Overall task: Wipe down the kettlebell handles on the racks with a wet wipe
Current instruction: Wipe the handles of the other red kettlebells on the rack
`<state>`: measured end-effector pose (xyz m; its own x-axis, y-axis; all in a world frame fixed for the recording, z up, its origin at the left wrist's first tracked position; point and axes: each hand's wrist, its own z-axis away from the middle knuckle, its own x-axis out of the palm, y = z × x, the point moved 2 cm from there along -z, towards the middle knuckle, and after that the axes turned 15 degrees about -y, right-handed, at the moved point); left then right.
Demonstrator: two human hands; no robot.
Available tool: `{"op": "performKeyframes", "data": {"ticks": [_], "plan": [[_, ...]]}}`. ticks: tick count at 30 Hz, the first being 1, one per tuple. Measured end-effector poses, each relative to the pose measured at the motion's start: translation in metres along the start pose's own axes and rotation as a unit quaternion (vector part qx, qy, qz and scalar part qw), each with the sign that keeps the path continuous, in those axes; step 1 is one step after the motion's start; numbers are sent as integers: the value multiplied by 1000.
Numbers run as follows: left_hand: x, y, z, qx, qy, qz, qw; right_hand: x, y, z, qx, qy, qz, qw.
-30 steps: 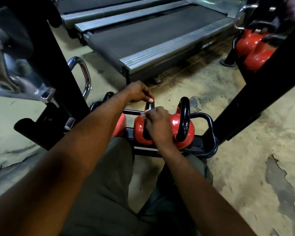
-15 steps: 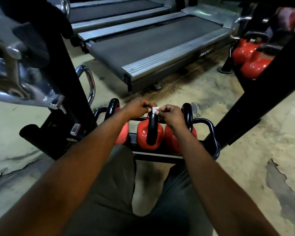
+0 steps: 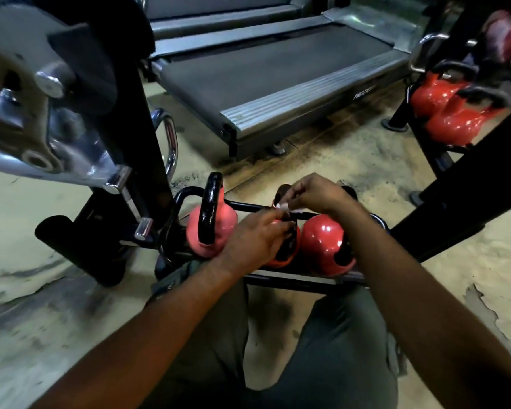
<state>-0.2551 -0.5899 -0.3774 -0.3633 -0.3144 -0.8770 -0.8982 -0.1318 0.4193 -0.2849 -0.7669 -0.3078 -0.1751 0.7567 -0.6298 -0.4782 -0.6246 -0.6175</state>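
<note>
- The left hand [image 3: 254,240] has dropped lower, nearer me; its hold is too blurred to tell.
- The right hand [image 3: 316,193] pinches the small white wet wipe [image 3: 289,208].
- The wipe sits between both hands, at the black loop handle [image 3: 288,245] of the middle red kettlebell [image 3: 279,259].

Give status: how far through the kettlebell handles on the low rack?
Done: no handle looks visibly wiped; cannot tell. In hand: left hand and right hand pinch the wet wipe above the middle kettlebell. To do: left kettlebell, right kettlebell, and the far rack's kettlebells.
</note>
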Motion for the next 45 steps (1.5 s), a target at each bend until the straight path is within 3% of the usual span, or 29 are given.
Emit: {"op": "performKeyframes", "data": {"ticks": [3,6,7,9,11,13,15,18,19,21,24,26,30,34,37,40,43,45], "plan": [[5,-3,-1,32,13,-36,999,-2,-22,-10,3,-54,133,990],[2,-2,-4,33,24,-27,999,-10,-27,-35,10,26,185,982],[1,-2,-5,34,29,-19,999,-13,-19,-41,19,70,150,986],[-1,-3,-8,29,27,3,999,-9,7,-44,38,123,-32,991],[1,-7,-13,14,22,27,999,5,33,-30,44,142,-228,962],[2,-11,-18,-5,24,58,998,16,44,-22,26,132,-310,941],[4,-14,-19,-19,28,95,995,14,42,-30,12,146,-306,941],[6,-14,-15,-32,36,155,987,-7,22,-57,31,142,-185,972],[6,-13,-13,-35,37,161,986,-14,12,-68,41,114,-136,983],[7,-13,-12,-39,37,157,986,-19,-16,-82,63,2,72,995],[10,-14,-13,-41,36,159,986,-4,-53,-91,121,-68,369,919],[11,-15,-14,-43,30,158,986,2,-51,-102,166,-59,408,896],[13,-17,-13,-47,20,158,986,1,-45,-118,193,-110,386,895],[9,-17,-12,-37,17,165,985,1,-35,-125,191,-148,294,925],[9,-15,-12,-30,30,165,985,-15,-5,-105,202,-94,-21,975],[9,-15,-13,-34,48,180,982,-11,31,-80,188,-3,-316,930],[8,-15,-14,-39,49,183,981,6,49,-63,165,51,-457,873],[7,-15,-12,-39,40,175,983,12,47,-52,129,67,-492,859]]}}
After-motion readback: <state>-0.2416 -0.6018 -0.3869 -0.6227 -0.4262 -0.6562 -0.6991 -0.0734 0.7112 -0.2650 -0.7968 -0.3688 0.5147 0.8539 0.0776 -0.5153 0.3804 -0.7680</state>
